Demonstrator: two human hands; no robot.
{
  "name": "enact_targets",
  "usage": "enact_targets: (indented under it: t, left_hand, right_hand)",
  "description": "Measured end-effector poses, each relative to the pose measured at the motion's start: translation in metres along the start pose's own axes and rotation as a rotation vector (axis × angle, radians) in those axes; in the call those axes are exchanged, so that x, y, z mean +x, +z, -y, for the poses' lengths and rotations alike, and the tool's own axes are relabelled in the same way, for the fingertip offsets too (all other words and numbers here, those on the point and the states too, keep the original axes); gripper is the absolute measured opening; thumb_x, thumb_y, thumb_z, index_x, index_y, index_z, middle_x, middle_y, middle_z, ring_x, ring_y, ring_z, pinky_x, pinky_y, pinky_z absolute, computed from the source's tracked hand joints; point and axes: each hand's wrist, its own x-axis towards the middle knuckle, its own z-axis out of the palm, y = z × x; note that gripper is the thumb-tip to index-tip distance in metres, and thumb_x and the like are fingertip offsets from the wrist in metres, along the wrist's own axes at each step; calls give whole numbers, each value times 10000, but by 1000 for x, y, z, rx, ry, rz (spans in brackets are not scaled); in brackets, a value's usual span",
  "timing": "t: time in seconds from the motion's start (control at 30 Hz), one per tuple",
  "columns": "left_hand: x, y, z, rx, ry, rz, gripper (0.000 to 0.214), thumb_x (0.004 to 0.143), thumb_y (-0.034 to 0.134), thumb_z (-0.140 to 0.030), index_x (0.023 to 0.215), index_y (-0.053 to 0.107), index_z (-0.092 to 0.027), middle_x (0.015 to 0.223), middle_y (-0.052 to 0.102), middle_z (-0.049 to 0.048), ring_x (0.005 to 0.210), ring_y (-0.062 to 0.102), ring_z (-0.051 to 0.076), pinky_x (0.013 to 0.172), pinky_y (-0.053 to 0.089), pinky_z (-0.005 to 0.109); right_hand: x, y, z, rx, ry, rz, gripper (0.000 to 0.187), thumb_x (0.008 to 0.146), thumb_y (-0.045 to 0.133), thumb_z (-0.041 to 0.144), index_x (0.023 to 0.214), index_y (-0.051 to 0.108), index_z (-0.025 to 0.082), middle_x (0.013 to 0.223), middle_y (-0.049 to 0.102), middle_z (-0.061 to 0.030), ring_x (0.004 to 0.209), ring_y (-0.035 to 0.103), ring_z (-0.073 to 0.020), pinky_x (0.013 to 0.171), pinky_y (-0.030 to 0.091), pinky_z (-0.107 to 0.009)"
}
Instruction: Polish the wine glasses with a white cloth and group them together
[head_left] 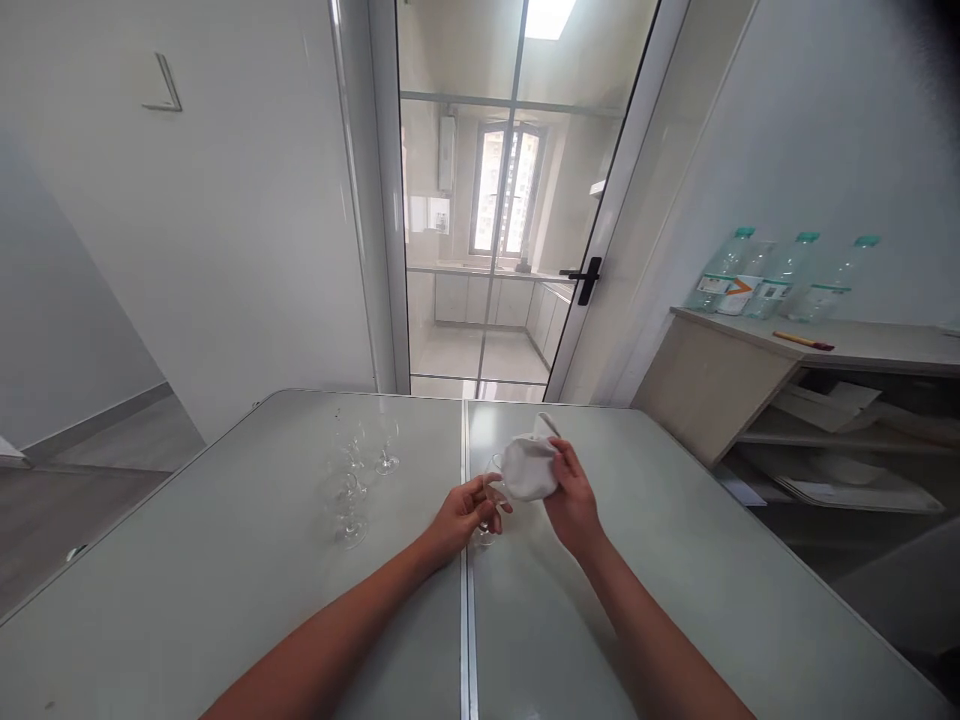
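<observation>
My left hand (469,512) is closed around a clear stemmed glass (498,490) near the table's central seam. A round glass foot shows just below the fingers. In my right hand (574,492) is a white cloth (529,468), bunched up and pressed to the far right side of the glass. The cloth covers part of the glass, so I cannot tell how far it reaches inside. To the left, several clear stemmed glasses stand together on the table, among them a near glass (350,530) and a far right one (387,462).
The pale table (225,590) has a metal seam down its middle. Beyond its far edge is a glass door (495,230) with a black handle (589,281). At right, a shelf unit (724,375) bears several plastic bottles (784,275) and a yellow-red stick-like object (802,341).
</observation>
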Motion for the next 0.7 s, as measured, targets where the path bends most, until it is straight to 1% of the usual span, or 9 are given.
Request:
enact_targets:
  t: [0.1, 0.17, 0.23, 0.33, 0.4, 0.47, 0.6, 0.63, 0.7]
  left_hand:
    - [-1, 3, 0, 32, -38, 36, 388, 844, 715, -480, 934, 691, -103, 742, 722, 102, 633, 646, 173, 659, 503, 291]
    - [0, 3, 1, 33, -40, 19, 342, 824, 740, -450, 879, 682, -118, 712, 720, 86, 672, 667, 195, 701, 511, 309]
    - [2, 2, 3, 28, -19, -29, 337, 826, 736, -450, 871, 665, -124, 723, 718, 78, 669, 659, 186, 698, 503, 300]
    - [5, -1, 3, 30, 9, -143, 365, 857, 689, -491, 874, 624, -132, 696, 680, 42, 588, 585, 133, 618, 459, 255]
    - [6, -1, 3, 19, 12, -208, 377, 879, 654, -516, 905, 593, -145, 671, 645, 9, 562, 552, 115, 585, 433, 235]
    - [6, -1, 3, 21, 5, -244, 391, 895, 621, -538, 936, 578, -151, 648, 620, -9, 549, 542, 110, 568, 423, 227]
    - [6, -1, 4, 82, -5, -221, 403, 876, 647, -533, 842, 605, -133, 603, 587, -13, 524, 518, 103, 553, 411, 225]
    - [5, -1, 4, 85, -6, -192, 409, 867, 661, -530, 799, 605, -130, 594, 578, -12, 524, 514, 102, 552, 406, 225]
    - [4, -1, 4, 37, -25, -106, 446, 852, 674, -555, 753, 596, -127, 586, 561, -8, 515, 499, 100, 545, 393, 228]
  right_hand:
    - [-7, 11, -1, -14, 165, 237, 536, 977, 382, 600, 1354, 491, 234, 1158, 632, -113, 821, 625, -230, 600, 506, -316]
    - [-10, 18, -1, 1, 219, 316, 622, 983, 279, 641, 1405, 454, 219, 1165, 628, -127, 819, 632, -244, 570, 512, -327]
    - [-11, 23, -1, 42, 224, 309, 641, 985, 247, 647, 1433, 422, 224, 1159, 630, -125, 799, 632, -242, 558, 515, -333]
    - [-12, 28, -3, 59, 209, 281, 616, 999, 254, 622, 1426, 429, 214, 1126, 645, -117, 786, 628, -232, 596, 525, -341]
    - [-15, 34, -7, 22, 194, 279, 605, 1001, 286, 614, 1415, 443, 202, 1092, 656, -113, 796, 630, -230, 634, 531, -342]
    - [-20, 41, -11, -19, 156, 252, 592, 998, 345, 599, 1448, 403, 219, 1081, 657, -103, 792, 629, -222, 657, 539, -340]
    - [-28, 51, -14, -113, 49, 129, 659, 978, 477, 541, 1542, 222, 316, 1176, 631, -87, 796, 631, -207, 696, 560, -347]
    - [-28, 51, -13, -138, 31, 111, 672, 969, 501, 536, 1542, 224, 322, 1185, 630, -87, 822, 636, -214, 719, 562, -353]
    - [-25, 46, -9, -126, 29, 114, 654, 942, 553, 529, 1508, 314, 307, 1186, 636, -88, 896, 642, -233, 768, 558, -357]
